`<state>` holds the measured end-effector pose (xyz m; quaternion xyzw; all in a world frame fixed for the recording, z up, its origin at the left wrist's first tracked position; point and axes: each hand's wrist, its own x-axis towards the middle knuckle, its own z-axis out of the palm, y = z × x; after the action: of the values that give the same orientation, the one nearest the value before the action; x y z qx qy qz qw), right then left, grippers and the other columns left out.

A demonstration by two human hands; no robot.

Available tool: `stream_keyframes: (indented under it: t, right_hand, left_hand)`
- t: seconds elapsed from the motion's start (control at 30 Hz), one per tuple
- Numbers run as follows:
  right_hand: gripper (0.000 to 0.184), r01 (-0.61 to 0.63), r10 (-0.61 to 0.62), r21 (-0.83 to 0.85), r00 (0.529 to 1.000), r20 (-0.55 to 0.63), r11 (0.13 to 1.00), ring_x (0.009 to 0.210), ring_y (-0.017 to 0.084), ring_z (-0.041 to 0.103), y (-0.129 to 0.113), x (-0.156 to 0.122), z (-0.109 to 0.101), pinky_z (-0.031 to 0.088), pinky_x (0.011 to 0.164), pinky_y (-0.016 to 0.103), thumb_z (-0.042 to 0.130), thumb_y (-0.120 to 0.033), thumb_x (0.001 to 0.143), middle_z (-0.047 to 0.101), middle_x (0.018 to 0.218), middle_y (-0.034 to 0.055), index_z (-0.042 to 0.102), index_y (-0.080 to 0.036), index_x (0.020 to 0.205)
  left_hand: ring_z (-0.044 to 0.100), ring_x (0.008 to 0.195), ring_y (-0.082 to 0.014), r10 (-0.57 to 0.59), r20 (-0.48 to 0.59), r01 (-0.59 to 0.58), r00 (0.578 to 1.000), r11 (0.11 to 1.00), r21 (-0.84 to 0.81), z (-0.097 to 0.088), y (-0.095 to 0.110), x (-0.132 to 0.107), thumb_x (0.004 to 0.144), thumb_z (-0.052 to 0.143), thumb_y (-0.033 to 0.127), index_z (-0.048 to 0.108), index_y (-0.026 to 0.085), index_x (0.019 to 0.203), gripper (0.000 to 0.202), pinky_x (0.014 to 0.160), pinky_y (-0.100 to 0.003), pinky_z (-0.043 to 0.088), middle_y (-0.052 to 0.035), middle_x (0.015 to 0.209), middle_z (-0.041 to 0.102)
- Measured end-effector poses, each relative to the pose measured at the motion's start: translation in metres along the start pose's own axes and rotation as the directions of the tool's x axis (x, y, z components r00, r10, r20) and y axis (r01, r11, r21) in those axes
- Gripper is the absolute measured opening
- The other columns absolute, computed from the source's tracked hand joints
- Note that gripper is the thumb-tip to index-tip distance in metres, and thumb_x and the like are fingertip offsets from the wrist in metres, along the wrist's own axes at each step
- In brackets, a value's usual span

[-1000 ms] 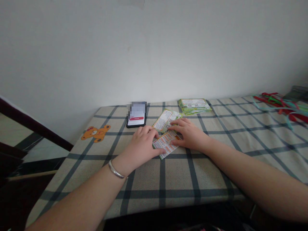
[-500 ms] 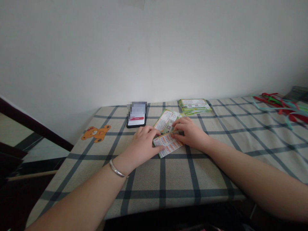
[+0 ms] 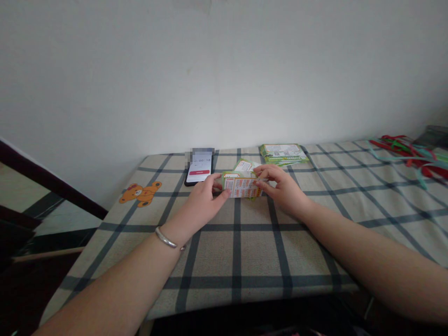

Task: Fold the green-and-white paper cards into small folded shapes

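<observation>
Farther up the checked tablecloth [image 3: 217,261] than before, the left hand [image 3: 205,198] and right hand [image 3: 284,189], fingers curled, pinch opposite ends of the folded leaflet [image 3: 241,187], now tilted up, partly hiding another leaflet [image 3: 244,165] behind.

Phone [image 3: 199,169] pixelated up top, front leaflet [image 3: 241,187] too finely printed for reading

Smooth paper leaflet [image 3: 242,188], matt woven tablecloth [image 3: 213,254], shiny metal bracelet [image 3: 164,238], matt wall [image 3: 224,70].
</observation>
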<state>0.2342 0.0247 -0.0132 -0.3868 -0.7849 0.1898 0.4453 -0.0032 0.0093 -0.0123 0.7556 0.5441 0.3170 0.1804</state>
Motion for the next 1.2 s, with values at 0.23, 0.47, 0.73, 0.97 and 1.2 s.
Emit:
stream_keyframes:
  t: [0.23,0.47,0.73,0.97,1.2]
  right_hand:
    - [0.006,-0.023,0.024,-0.032,1.000,0.009,0.999,0.116,0.022,0.054,0.0063,-0.0016,0.0031,0.049,0.094,0.043,0.061,-0.027,0.085,0.057,0.120,0.0089,0.062,-0.022,0.083]
    - [0.007,-0.066,0.066,-0.008,0.997,0.038,0.998,0.102,0.020,0.059,-0.0006,-0.0010,0.0034,0.055,0.071,0.034,0.062,-0.028,0.083,0.058,0.119,0.0097,0.062,-0.021,0.082]
    - [0.025,-0.244,0.248,0.093,0.968,-0.040,0.965,0.063,0.013,0.058,-0.0020,-0.0015,0.0058,0.047,0.055,0.027,0.068,-0.031,0.077,0.063,0.083,0.0004,0.050,-0.022,0.092]
    - [0.024,-0.257,0.258,0.091,0.966,-0.001,0.962,0.054,0.010,0.047,-0.0029,-0.0005,0.0044,0.040,0.051,0.024,0.065,-0.029,0.080,0.052,0.066,-0.0051,0.058,-0.022,0.102]
    - [0.034,-0.229,0.236,0.174,0.971,-0.024,0.958,0.059,0.011,0.049,-0.0003,-0.0021,0.0073,0.044,0.055,0.026,0.066,-0.026,0.079,0.057,0.075,-0.0021,0.064,-0.026,0.113]
  left_hand:
    - [0.065,0.087,-0.0201,-0.068,0.034,0.075,0.997,0.968,-0.238,-0.0014,0.0043,0.0017,0.084,0.058,0.032,0.046,0.017,0.123,0.044,0.077,-0.036,0.052,-0.0056,0.095,0.068]
    - [0.065,0.077,-0.0173,-0.030,0.015,0.034,0.999,0.947,-0.318,-0.0026,0.0086,-0.0004,0.086,0.057,0.033,0.058,0.019,0.109,0.027,0.067,-0.031,0.052,-0.0042,0.094,0.070]
    - [0.064,0.073,-0.0173,-0.016,-0.026,0.009,1.000,0.966,-0.258,-0.0029,0.0075,0.0002,0.084,0.059,0.031,0.063,0.018,0.086,0.014,0.066,-0.030,0.050,-0.0031,0.082,0.069]
    - [0.064,0.069,-0.0160,-0.027,-0.020,0.019,0.999,0.951,-0.308,-0.0006,0.0058,0.0004,0.083,0.060,0.027,0.063,0.017,0.092,0.013,0.063,-0.028,0.051,-0.0020,0.078,0.069]
    - [0.067,0.076,-0.0159,0.039,-0.019,-0.043,0.999,0.947,-0.318,0.0013,0.0021,-0.0009,0.086,0.058,0.024,0.061,0.023,0.117,0.031,0.069,-0.030,0.055,-0.0023,0.089,0.070]
